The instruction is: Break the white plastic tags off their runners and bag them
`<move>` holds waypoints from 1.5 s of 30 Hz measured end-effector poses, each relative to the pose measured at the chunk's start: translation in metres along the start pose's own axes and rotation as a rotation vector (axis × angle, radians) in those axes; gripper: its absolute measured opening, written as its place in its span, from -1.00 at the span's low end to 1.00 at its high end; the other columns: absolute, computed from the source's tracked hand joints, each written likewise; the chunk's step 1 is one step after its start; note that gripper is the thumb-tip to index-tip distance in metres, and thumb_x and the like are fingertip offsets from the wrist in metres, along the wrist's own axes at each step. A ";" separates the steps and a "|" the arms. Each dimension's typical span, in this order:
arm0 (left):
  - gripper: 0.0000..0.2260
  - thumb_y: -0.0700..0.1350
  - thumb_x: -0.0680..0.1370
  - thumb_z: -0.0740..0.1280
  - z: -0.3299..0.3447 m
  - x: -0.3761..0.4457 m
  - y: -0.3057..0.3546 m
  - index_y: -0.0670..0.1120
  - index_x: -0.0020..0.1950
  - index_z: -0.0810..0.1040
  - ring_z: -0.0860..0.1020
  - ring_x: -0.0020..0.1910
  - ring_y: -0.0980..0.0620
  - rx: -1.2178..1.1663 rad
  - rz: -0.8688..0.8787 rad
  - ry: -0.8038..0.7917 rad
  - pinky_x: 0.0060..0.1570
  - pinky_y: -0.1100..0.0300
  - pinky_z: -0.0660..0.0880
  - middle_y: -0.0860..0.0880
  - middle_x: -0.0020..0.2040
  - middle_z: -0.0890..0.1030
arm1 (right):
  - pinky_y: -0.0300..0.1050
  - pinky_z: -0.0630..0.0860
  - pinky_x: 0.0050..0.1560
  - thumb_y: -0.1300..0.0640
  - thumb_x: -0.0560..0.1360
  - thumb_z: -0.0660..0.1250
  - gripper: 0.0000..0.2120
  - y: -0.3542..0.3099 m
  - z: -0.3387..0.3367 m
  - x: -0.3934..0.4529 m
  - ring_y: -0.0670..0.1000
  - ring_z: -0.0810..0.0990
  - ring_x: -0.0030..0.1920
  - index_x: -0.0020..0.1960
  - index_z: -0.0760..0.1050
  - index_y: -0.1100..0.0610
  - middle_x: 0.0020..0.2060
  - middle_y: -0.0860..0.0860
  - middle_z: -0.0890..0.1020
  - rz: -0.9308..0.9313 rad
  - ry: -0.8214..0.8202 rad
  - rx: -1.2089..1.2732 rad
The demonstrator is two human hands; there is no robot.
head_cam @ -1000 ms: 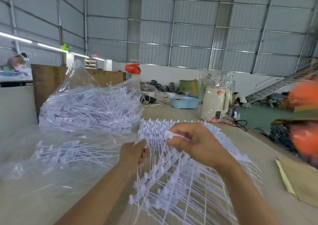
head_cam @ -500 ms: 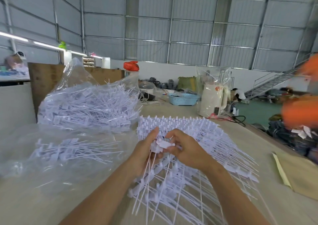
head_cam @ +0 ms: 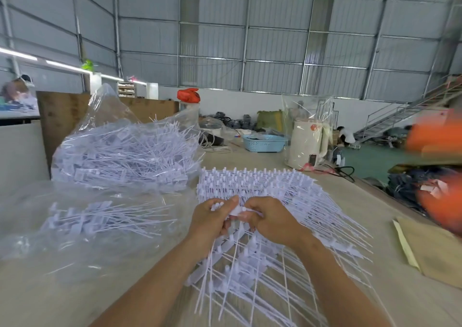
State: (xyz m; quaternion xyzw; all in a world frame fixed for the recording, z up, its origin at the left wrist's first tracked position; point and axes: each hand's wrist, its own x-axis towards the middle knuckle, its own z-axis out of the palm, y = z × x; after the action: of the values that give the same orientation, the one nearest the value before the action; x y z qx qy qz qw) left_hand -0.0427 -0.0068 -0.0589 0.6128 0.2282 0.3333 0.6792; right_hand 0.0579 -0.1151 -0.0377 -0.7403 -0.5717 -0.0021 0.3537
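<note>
On the desk [head_cam: 375,226], far left, a clear bag [head_cam: 120,149] is already heaped with loose white tags, and a flatter bag [head_cam: 100,221] nearer holds a few more. Much is judged left: a wide stack of runners [head_cam: 262,189], thin tails fanned out, is still uncut at centre. Over it, both the left hand [head_cam: 212,220] and right hand [head_cam: 272,223] are pinched on one tag [head_cam: 237,211].

Both bare forearms reach forward and angle inward until the hands meet at the middle, the left hand [head_cam: 212,220] with fingers curled and thumb raised, the right hand [head_cam: 271,223] knuckles-up beside it, fingertips of both pinching a white plastic tag [head_cam: 237,211] between them
</note>
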 end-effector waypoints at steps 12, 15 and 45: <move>-0.61 0.06 0.58 0.28 0.005 -0.001 -0.001 -0.10 -0.39 0.51 0.37 -0.65 0.12 0.208 0.011 -0.023 -0.61 0.37 0.26 0.01 -0.58 0.49 | -0.10 0.41 -0.17 -0.02 0.50 0.33 -0.79 0.000 0.008 -0.001 0.06 0.55 -0.18 -0.07 0.59 0.13 -0.20 0.08 0.63 0.049 0.013 -0.104; -0.62 0.00 0.58 0.29 0.004 0.001 0.004 -0.10 -0.41 0.45 0.32 -0.69 0.12 0.162 -0.047 0.000 -0.63 0.41 0.21 0.01 -0.61 0.44 | -0.21 0.28 -0.33 -0.03 0.49 0.34 -0.86 -0.008 0.012 -0.001 -0.03 0.50 -0.25 -0.08 0.62 -0.01 -0.22 0.03 0.65 0.013 0.101 -0.229; -0.94 -0.27 0.51 0.35 -0.012 0.006 0.017 -0.25 -0.07 0.60 0.39 -0.59 0.16 -0.094 -0.004 0.052 -0.62 0.35 0.28 -0.05 -0.43 0.59 | -0.09 0.44 -0.25 -0.20 0.48 0.24 -0.64 -0.013 -0.008 -0.003 0.00 0.55 -0.25 -0.11 0.57 0.09 -0.24 -0.01 0.64 -0.123 0.297 -0.191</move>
State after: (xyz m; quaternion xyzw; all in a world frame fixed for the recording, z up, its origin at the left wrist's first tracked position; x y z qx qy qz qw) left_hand -0.0504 0.0061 -0.0435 0.5708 0.2309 0.3580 0.7019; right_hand 0.0492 -0.1206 -0.0263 -0.7257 -0.5545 -0.1874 0.3616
